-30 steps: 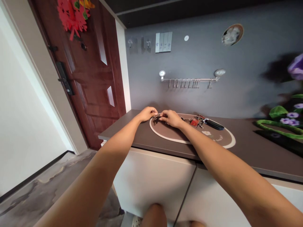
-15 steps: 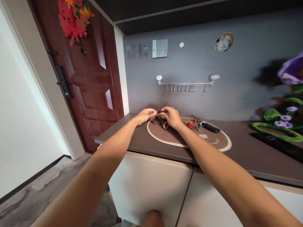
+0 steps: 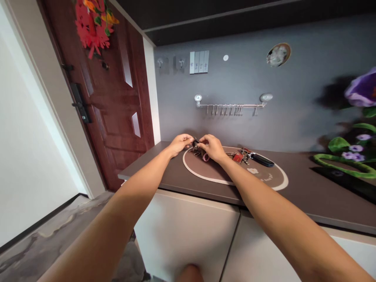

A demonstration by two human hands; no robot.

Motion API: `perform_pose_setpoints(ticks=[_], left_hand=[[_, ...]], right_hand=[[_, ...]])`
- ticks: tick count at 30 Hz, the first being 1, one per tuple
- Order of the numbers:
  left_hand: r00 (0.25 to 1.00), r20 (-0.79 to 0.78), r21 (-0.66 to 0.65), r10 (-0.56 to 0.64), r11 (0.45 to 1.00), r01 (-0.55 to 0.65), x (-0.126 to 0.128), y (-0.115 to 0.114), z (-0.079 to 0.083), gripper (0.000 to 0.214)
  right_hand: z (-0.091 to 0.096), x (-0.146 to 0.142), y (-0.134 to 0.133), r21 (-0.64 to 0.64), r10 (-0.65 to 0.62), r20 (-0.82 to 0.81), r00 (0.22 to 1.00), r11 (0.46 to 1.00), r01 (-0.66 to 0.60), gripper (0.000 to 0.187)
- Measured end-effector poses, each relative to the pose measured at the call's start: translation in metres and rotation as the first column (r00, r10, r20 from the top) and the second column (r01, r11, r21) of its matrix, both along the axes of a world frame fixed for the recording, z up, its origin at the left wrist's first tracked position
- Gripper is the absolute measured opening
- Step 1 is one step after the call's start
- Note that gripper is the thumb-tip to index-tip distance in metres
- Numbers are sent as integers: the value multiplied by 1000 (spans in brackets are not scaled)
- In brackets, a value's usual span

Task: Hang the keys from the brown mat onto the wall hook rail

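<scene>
Pinching a small dark clip (image 3: 195, 143), lying level, between my left hand (image 3: 179, 144) and right hand (image 3: 212, 149), both clenched on it above the mat (image 3: 205, 174); other keys (image 3: 243, 156) lie at 3 o'clock.

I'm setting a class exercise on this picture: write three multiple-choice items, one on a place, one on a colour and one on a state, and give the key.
1. Where does the oval mat lie?
A on the countertop; B on the floor; C hung on the wall.

2. What colour is the door?
A white; B dark reddish brown; C green.

3. What are the left hand and right hand doing?
A hanging at the sides; B pressing the door; C both gripping a small dark object.

Answers: A, the mat lies flat on the countertop; B, its panels show that colour; C, both hands meet on it above the mat.
</scene>
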State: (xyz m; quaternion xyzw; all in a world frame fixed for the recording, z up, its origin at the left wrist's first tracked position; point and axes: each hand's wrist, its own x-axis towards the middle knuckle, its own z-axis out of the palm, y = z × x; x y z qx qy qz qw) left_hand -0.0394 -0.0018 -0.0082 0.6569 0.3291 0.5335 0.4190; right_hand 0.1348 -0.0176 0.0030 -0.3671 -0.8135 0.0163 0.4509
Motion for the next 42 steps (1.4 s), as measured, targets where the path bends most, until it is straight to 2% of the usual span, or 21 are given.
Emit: perform_pose_setpoints(ticks=[5,12,18,22,24,26,29,31,37,42], left_hand=[[1000,26,31,5,1000,-6,4,1,-2,31],[1000,4,48,-16,999,16,10,-2,-3,32],[999,-40,70,-36,997,38,15,-7,-3,32],[998,-69,117,-12,993,20,17,-6,-4,32],[993,-111,153,35,988,-18,18,-6,-5,32],[971,-177,227,159,967,-117,19,-6,-5,29],[896,-269,369,354,897,-244,19,-6,-5,23],[849,-318,435,422,861,-264,19,-7,-6,21],[759,-431,543,488,812,-214,19,-4,-11,21],[708,-471,568,526,795,-213,21,-4,-12,22]], right_hand=[[-3,-3,0,-37,12,3,1000,999,-12,23],[-6,-3,3,-88,0,-85,996,996,-7,16],[-5,-3,-2,-170,-24,-121,992,985,3,18],[-6,-2,-2,-144,-26,-149,989,989,4,18],[-6,-2,-1,-136,-40,-160,986,991,18,19],[-5,-1,0,-124,-60,-172,983,992,39,19],[2,-1,4,-107,-98,-195,976,991,78,19],[10,-2,8,-103,-122,-214,969,989,101,18],[44,-6,38,-111,-196,-334,922,980,168,17],[64,-9,74,-168,-266,-478,837,963,210,15]])
